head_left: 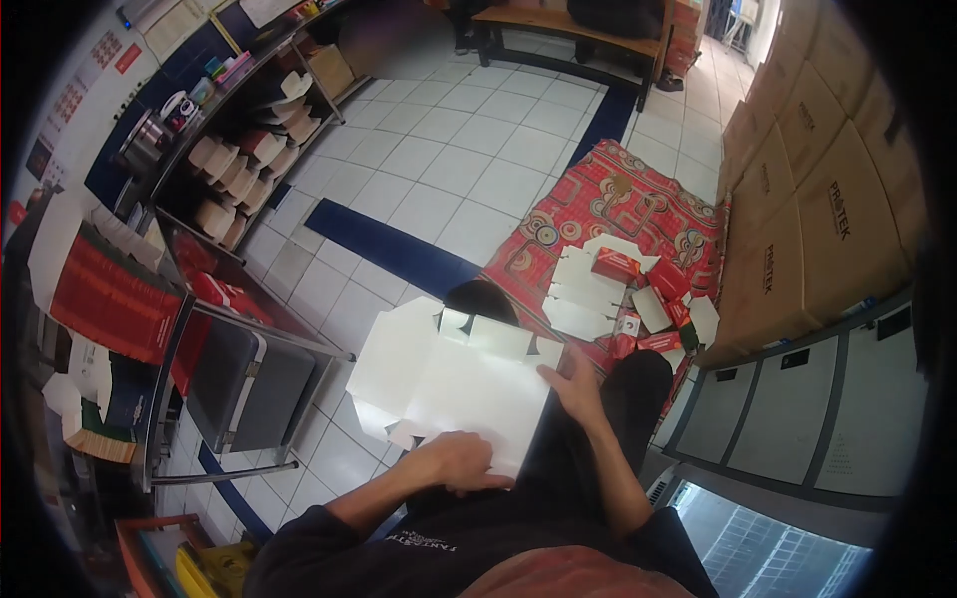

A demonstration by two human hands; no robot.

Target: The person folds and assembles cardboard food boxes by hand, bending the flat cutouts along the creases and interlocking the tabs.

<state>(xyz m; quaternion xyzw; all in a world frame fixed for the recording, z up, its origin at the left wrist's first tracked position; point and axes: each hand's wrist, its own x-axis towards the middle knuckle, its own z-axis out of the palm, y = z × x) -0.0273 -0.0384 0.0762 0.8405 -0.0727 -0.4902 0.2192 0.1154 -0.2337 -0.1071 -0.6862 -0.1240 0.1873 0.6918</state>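
A flat, unfolded white cardboard box [474, 389] with cut flaps and slots lies across my lap, its plain side up. My left hand [459, 463] is curled at its near edge, with fingers pressed along the card. At the far right corner my right hand [576, 384] grips the edge, thumb on top and the other fingers partly hidden. Past my right knee, another opened white box blank [583, 294] rests on a red patterned mat [558, 219], beside several small red boxes [618, 264].
Brown cartons [797, 219] are stacked along the right, above grey cabinet doors [768, 424]. On the left stand a metal rack with a stack of red printed card [115, 294], a grey case [244, 394] and shelves of folded card [239, 179]. A wooden bench [568, 28] is at the back.
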